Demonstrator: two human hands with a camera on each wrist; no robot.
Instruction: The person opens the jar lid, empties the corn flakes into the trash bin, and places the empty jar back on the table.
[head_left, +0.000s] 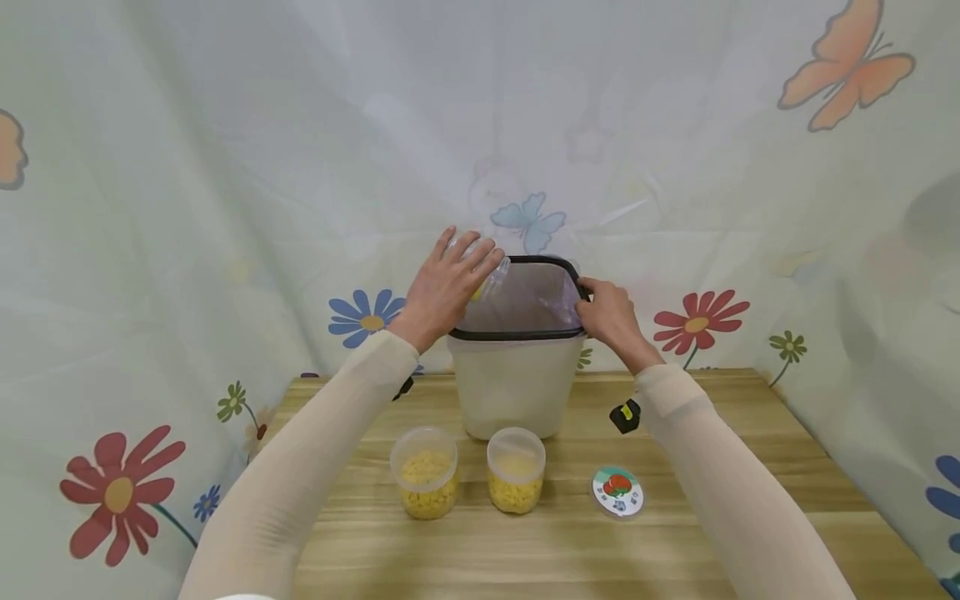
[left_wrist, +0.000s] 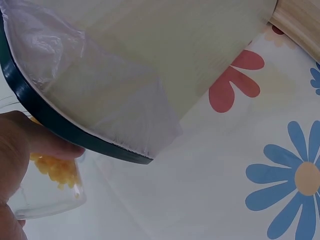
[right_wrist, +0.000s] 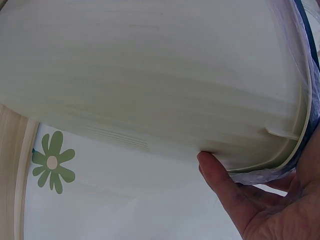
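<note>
**Clear cup of yellow pieces held at the rim of a bin**

The left hand has its fingers curled round the clear cup at the left side of the bin's opening; the left wrist view shows the thumb lying across the cup, with yellow pieces inside. Much of the cup is hidden by the hand, so its exact tilt is hard to tell. The right hand grasps the opposite side of the bin at the black rim, its thumb against the outer wall in the right wrist view.

The pale bin stands upright near the back of the wooden tabletop. A thin translucent liner lines it and folds out under the rim.

In front of the bin, just beside each other but apart, stand a left tub and a right tub, both uncovered, upright and partly filled with yellow pieces. To their right, a round lid with a red tomato picture lies flat. A pale backdrop printed with flowers and butterflies hangs behind.
</note>
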